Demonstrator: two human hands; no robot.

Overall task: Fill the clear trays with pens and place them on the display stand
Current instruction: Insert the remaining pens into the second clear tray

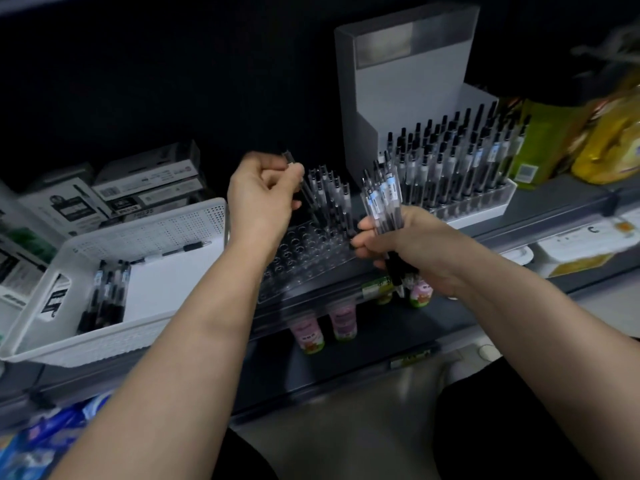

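Observation:
A clear tray (304,258) with rows of holes lies on the shelf in the middle, several pens (332,192) standing in its far rows. My left hand (259,199) pinches a single pen (294,168) above the tray's far left part. My right hand (405,244) grips a bundle of pens (382,199) at the tray's right end. To the right stands a white display stand (408,84), with a full tray of pens (460,168) at its foot.
A white perforated basket (145,233) at the left holds several loose pens (107,296) and white paper. Pen boxes (145,181) are stacked behind it. Yellow and green packets (588,140) sit at the right. Small bottles (308,334) stand on the shelf below.

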